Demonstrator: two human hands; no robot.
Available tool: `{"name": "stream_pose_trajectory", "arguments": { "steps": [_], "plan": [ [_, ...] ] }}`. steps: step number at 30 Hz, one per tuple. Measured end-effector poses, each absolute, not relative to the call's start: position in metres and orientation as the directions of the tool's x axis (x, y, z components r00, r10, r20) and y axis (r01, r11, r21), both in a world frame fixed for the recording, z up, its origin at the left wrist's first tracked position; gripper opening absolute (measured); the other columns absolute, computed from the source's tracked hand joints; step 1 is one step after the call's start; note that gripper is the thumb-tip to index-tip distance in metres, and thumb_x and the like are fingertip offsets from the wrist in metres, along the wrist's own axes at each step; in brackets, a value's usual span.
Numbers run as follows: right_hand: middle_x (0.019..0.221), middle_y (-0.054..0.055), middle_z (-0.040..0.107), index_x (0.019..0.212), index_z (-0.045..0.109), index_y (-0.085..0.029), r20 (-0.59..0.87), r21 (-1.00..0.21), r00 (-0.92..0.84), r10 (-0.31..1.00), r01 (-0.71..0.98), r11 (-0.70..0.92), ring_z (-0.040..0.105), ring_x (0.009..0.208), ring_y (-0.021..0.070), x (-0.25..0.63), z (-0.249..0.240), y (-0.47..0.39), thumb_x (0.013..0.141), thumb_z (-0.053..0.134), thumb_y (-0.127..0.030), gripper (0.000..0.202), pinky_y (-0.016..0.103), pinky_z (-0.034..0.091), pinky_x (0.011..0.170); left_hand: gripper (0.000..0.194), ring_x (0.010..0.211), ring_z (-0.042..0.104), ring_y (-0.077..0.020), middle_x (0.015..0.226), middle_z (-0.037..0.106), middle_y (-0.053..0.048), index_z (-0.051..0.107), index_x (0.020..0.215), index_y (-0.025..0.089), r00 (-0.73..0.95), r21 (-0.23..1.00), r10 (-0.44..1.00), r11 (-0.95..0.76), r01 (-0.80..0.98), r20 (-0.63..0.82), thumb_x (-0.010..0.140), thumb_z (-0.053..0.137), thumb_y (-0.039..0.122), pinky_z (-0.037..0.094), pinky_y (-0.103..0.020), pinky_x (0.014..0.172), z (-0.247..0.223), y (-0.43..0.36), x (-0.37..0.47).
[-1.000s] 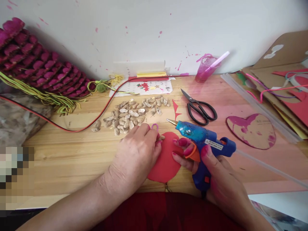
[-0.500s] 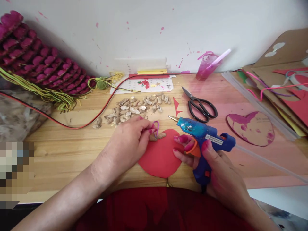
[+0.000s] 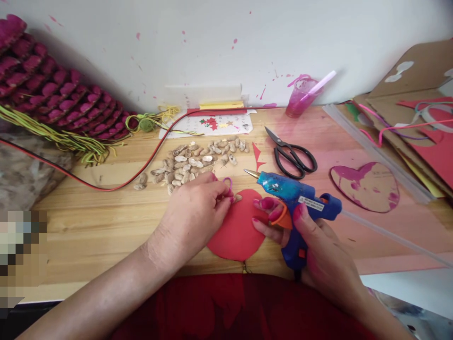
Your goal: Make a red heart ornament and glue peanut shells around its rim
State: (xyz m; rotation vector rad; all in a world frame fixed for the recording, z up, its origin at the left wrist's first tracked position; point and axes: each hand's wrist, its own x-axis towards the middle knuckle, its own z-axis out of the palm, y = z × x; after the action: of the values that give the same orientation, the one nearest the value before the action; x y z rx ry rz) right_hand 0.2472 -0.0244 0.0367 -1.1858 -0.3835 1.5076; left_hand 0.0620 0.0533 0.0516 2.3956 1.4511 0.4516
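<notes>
A red heart-like cutout [image 3: 240, 231] lies on the wooden table near its front edge. Over its upper left edge my left hand [image 3: 198, 208] pinches a peanut shell [image 3: 237, 199], partly hidden by the fingers. A small purple loop [image 3: 228, 182] sticks up beside these fingertips. Wrapped round the handle of a blue glue gun [image 3: 288, 189] is my right hand [image 3: 311, 241], with fingers at the orange trigger [image 3: 282, 217]. The metal nozzle points left, above the cutout. Several peanut shells [image 3: 191, 163] lie in a pile behind my left hand.
Black scissors [image 3: 293, 158] lie behind the glue gun. A painted cardboard heart [image 3: 368, 187] is at the right, near cardboard pieces [image 3: 389, 106]. A stained cup [image 3: 300, 101] stands by the wall. A red-black cord [image 3: 141, 170] crosses the left side, before magenta-painted layers [image 3: 63, 94].
My left hand has shifted slightly right over the cutout and covers more of the peanut shell and loop. My right hand still holds the glue gun. The whole view has shifted slightly.
</notes>
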Motion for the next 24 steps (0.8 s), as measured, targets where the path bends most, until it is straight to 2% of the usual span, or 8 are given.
{"name": "stream_pose_trajectory", "arguments": {
  "steps": [7, 13, 24],
  "plan": [
    [0.112, 0.008, 0.078, 0.098, 0.08, -0.026, -0.448, -0.77, 0.115, 0.887, -0.553, -0.318, 0.063, 0.123, 0.0319, 0.2477, 0.0383, -0.0242, 0.077, 0.079, -0.05, 0.032, 0.037, 0.061, 0.091, 0.013, 0.067, 0.057, -0.0133, 0.075, 0.059, 0.0, 0.071, 0.079, 0.02, 0.436, 0.403, 0.893, -0.443, 0.801, 0.115, 0.088, 0.062, 0.02, 0.039, -0.027, 0.061, 0.0501, 0.0543, 0.0644],
    [0.108, 0.007, 0.079, 0.094, 0.08, -0.025, -0.462, -0.763, 0.129, 0.878, -0.562, -0.319, 0.065, 0.121, 0.0315, 0.2467, 0.0385, -0.0235, 0.077, 0.078, -0.051, 0.032, 0.039, 0.061, 0.089, 0.014, 0.067, 0.058, -0.0129, 0.076, 0.059, 0.0, 0.07, 0.079, 0.02, 0.436, 0.406, 0.894, -0.439, 0.802, 0.105, 0.089, 0.062, 0.021, 0.039, -0.026, 0.061, 0.0498, 0.0532, 0.0647],
    [0.105, 0.006, 0.079, 0.097, 0.079, -0.027, -0.443, -0.791, 0.145, 0.885, -0.528, -0.309, 0.067, 0.118, 0.031, 0.2464, 0.0374, -0.0246, 0.074, 0.08, -0.052, 0.034, 0.035, 0.063, 0.084, 0.014, 0.07, 0.059, -0.0139, 0.08, 0.062, -0.002, 0.065, 0.078, 0.018, 0.451, 0.388, 0.885, -0.458, 0.8, 0.115, 0.091, 0.059, 0.021, 0.042, -0.026, 0.063, 0.0469, 0.0515, 0.0659]
  ]
}}
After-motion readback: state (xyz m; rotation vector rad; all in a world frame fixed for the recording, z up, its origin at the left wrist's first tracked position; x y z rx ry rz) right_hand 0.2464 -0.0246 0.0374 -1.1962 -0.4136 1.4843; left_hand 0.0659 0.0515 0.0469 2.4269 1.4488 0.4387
